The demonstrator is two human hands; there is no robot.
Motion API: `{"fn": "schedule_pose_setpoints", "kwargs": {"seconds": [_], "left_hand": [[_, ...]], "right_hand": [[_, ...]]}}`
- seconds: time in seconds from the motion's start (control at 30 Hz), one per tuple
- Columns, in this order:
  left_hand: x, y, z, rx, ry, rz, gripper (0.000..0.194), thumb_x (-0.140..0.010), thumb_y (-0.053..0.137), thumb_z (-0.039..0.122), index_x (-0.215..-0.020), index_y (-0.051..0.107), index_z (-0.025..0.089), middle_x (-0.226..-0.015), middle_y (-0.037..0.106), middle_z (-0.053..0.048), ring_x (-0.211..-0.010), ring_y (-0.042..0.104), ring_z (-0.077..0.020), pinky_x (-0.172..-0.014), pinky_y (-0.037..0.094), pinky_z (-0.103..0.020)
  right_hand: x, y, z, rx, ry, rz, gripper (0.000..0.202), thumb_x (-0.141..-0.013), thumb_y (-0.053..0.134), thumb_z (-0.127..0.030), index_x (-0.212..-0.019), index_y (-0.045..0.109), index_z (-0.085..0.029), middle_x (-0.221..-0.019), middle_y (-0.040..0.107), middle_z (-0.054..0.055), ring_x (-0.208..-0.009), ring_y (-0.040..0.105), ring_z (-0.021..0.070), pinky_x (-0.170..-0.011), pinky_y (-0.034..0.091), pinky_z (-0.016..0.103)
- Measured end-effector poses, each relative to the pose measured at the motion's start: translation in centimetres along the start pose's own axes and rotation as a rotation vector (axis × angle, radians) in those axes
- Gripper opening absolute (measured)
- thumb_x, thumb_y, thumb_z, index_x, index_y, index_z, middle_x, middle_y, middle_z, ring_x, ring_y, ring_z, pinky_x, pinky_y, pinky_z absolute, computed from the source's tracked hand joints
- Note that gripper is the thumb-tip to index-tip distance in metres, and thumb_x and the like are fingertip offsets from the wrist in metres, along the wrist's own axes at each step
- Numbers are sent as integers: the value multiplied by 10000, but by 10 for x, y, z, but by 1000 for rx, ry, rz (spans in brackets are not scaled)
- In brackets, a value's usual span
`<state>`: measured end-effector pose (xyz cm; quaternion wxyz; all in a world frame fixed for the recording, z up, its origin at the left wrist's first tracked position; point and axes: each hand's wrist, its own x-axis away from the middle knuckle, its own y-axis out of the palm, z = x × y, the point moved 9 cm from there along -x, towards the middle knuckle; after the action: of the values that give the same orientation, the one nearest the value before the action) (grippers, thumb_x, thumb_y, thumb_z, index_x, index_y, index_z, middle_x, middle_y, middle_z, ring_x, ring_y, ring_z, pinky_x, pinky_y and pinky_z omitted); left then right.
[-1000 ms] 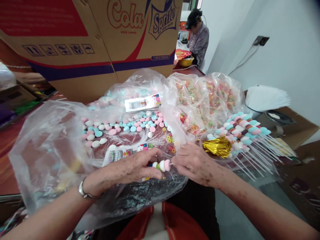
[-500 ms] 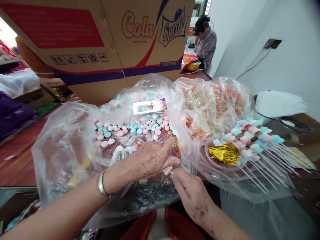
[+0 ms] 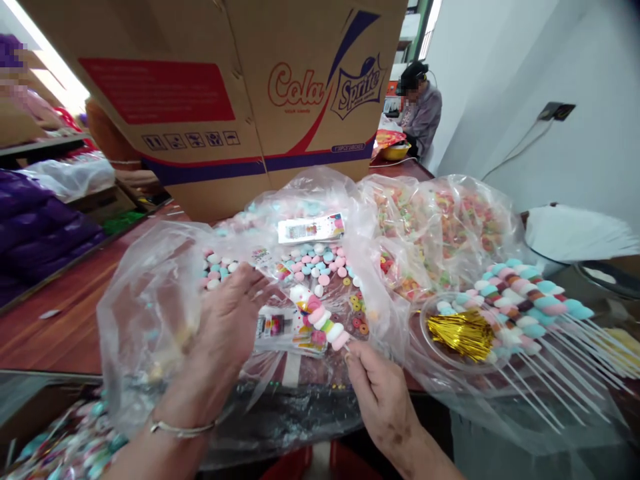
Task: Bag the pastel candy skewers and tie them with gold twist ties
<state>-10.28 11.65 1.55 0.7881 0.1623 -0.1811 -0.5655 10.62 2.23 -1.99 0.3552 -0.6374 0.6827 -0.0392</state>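
My right hand [image 3: 377, 387] pinches the thin stick of a candy skewer [image 3: 324, 325]. Pink, white, yellow and green soft pieces are threaded along it, slanting up to the left. My left hand [image 3: 235, 310], smeared by motion, is raised at the left with a small printed clear wrapper [image 3: 270, 261] at its fingertips. Below the skewer lies a stack of printed wrappers [image 3: 275, 328] on the plastic sheet. Pink, blue and white candies [image 3: 320, 261] are spread behind the hands. Ring-shaped gummies [image 3: 358, 313] lie just right of the skewer.
A large cardboard box [image 3: 200, 87] stands at the back. More wrappers [image 3: 311, 229] rest on a clear bag of candies. At the right are a bag of gummies [image 3: 445, 227], gold twist ties [image 3: 460, 333] in a round tub and finished skewers [image 3: 530, 300]. A person [image 3: 420, 113] sits beyond.
My left hand has left the skewer and moved up and left, now with a wrapper at its fingers. The skewer, hidden before, shows fully in my right hand. The view has tilted up slightly.
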Motion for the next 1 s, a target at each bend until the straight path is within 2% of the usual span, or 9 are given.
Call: {"fn": "schedule_pose_setpoints", "kwargs": {"seconds": [0.07,0.13,0.2,0.27,0.37,0.57,0.77,0.87,1.0], "left_hand": [[-4,14,-15,89,-108,-68,181,-772,722,305,-799,625,154,-845,701,-50,-773,663,-184,-698,560,-306],[-4,18,-25,102,-181,-18,121,-803,685,241,-794,639,129,-783,702,-69,-712,679,-202,-649,576,-336],[-3,19,-34,95,-237,44,106,-809,657,156,-719,612,125,-625,640,-27,-588,654,-181,-576,572,-323],[-4,24,-39,110,-262,29,154,-813,644,118,-672,582,130,-542,568,14,-497,607,-147,-501,544,-275],[-10,26,-47,116,-285,-19,179,-824,643,132,-658,577,126,-536,562,11,-460,581,-138,-422,502,-242],[-21,20,-57,123,-286,-17,189,-800,676,132,-641,574,127,-529,573,10,-450,563,-121,-449,531,-245],[-8,30,-66,157,-247,-84,218,-723,780,195,-687,571,143,-543,563,44,-458,554,-93,-519,554,-235],[3,34,-70,204,-215,-80,272,-671,816,215,-718,554,158,-551,563,64,-438,541,-75,-509,533,-214],[6,30,-74,223,-187,-22,321,-631,835,270,-761,564,159,-597,592,48,-456,568,-95,-542,545,-262]], "right_hand": [[1,1,-8,57,-78,39,252,-954,380,-164,-858,613,-176,-662,628,21,-572,584,138,-559,450,231],[1,1,-16,131,-152,87,253,-937,392,-117,-926,639,-175,-680,646,35,-614,614,155,-611,477,251],[1,1,-20,185,-183,117,268,-925,397,-88,-967,648,-172,-684,657,46,-638,631,167,-638,490,263],[-1,-1,-19,191,-170,120,265,-931,393,-99,-974,646,-162,-669,656,49,-622,631,167,-613,485,260],[-3,0,-10,106,-67,56,264,-963,372,-182,-921,632,-160,-626,620,27,-550,581,147,-532,439,243],[9,31,25,-402,417,-218,372,-999,351,-397,-759,548,-192,-505,423,-56,-464,419,100,-451,329,206],[5,42,23,-431,451,-218,318,-966,443,-393,-766,579,-186,-523,416,-62,-486,403,95,-463,319,203],[1,34,18,-273,312,-122,280,-973,442,-332,-821,628,-187,-527,506,-37,-477,474,114,-464,351,220],[8,6,-11,245,-166,197,134,-909,587,-218,-952,707,-176,-649,673,47,-569,573,166,-579,403,281]]}}
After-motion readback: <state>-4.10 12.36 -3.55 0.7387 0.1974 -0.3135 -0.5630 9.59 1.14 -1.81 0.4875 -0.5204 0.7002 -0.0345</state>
